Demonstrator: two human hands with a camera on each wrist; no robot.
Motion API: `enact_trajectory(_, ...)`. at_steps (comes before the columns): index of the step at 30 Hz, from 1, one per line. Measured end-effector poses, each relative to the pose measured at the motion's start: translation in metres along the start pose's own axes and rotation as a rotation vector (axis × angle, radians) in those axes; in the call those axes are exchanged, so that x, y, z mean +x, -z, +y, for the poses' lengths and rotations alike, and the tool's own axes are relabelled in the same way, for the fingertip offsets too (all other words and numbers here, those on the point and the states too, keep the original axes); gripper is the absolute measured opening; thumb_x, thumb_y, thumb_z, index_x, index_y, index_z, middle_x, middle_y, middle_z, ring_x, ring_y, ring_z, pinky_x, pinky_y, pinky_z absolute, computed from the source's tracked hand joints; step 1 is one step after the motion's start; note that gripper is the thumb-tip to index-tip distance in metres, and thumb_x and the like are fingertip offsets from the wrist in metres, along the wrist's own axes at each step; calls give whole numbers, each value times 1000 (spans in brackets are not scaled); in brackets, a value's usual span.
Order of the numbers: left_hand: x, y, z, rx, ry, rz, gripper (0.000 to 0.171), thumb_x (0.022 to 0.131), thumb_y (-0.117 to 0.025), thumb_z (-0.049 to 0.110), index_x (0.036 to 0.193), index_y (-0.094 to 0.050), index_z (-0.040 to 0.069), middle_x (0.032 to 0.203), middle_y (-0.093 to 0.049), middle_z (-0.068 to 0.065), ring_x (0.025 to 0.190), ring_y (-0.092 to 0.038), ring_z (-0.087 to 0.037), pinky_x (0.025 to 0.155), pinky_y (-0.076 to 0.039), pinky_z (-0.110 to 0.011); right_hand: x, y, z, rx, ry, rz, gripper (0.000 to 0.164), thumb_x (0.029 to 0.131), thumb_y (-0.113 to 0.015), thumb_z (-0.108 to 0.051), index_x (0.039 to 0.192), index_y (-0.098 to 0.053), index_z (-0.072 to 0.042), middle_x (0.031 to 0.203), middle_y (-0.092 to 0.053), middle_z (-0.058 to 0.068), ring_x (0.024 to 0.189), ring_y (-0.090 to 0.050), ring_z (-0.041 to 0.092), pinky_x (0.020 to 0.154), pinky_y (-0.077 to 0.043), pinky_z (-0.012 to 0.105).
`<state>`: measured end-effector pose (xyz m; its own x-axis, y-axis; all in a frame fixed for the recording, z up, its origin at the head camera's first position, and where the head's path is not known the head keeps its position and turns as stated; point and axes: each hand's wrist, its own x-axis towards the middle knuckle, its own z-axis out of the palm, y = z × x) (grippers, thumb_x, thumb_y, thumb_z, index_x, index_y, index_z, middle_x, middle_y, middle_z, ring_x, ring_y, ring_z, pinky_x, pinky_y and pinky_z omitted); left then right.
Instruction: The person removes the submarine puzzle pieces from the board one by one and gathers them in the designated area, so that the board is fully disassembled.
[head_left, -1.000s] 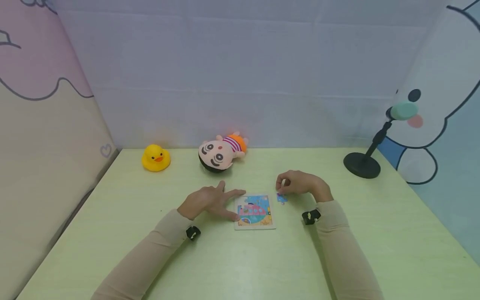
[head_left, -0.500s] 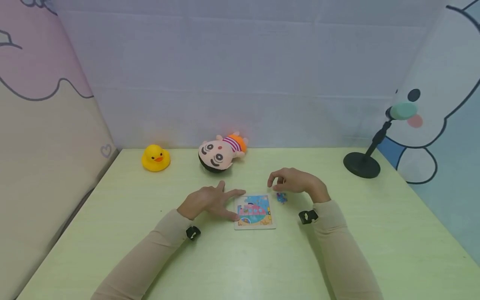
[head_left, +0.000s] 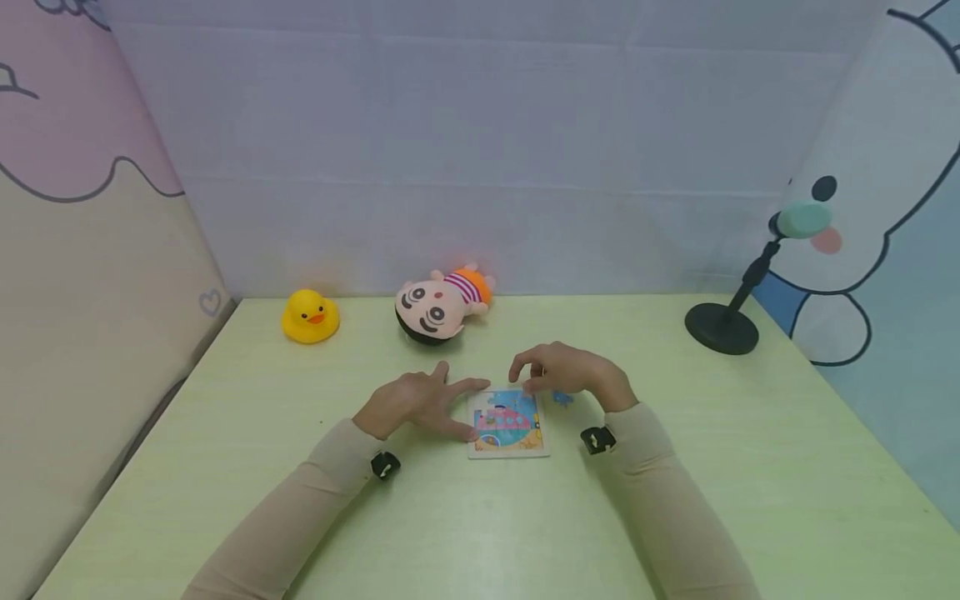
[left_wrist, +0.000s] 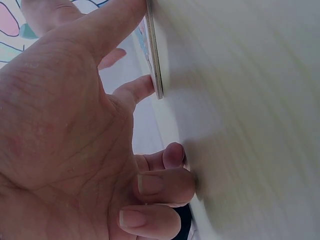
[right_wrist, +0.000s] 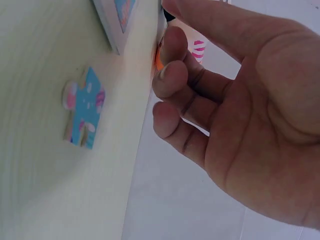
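A small framed jigsaw puzzle (head_left: 510, 455) with a pink and teal sea picture lies flat on the table. My left hand (head_left: 416, 404) rests at its left side, thumb on the left edge and index finger at the top left corner. In the left wrist view, the other fingers of that hand curl loosely against the tabletop. Over the puzzle's top right corner hovers my right hand (head_left: 566, 368), thumb and index finger apart, nothing visible between them. The right wrist view cuts off those two tips. A loose blue puzzle piece (right_wrist: 86, 110) lies on the table beside the frame.
Along the back of the table stand a yellow rubber duck (head_left: 311, 317) and a plush doll (head_left: 442, 306) lying on its side. A black stand (head_left: 722, 328) with a mint-green head is at the back right. A pale cloth wall (head_left: 480, 125) closes off the far side.
My right hand has moved left from the loose puzzle piece to the puzzle's top right corner, its thumb and index finger parting. The piece stays on the table. My left hand has not moved.
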<state>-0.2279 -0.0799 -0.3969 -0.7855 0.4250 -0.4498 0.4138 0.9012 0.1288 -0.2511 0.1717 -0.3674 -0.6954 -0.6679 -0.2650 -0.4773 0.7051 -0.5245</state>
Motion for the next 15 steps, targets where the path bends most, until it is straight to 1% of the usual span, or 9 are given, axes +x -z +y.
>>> enact_trajectory(6,1,-1,-1,24,-7,0,86,80,-59,79,154,-25,52,140,-37,-19,85,-56,-30,72,-48,-45,8,-8,-11,-31,13,-5,21,99,-63,-10,119,-67,-15,86,-62,1,71,-53,13,66,-46,29)
enact_trajectory(11,1,0,0,46,-3,-8,86,80,-58,80,154,-24,52,131,-38,-17,81,-56,-29,68,-48,-42,13,-13,-16,-48,16,-17,24,98,-65,-10,121,-67,-17,87,-61,1,73,-53,14,68,-45,29)
enact_trajectory(15,0,0,0,55,-6,-3,87,80,-58,80,154,-23,51,125,-38,-15,77,-56,-28,64,-46,-40,15,-17,-19,-53,2,-36,25,97,-66,-11,120,-67,-19,89,-62,0,74,-54,14,66,-46,30)
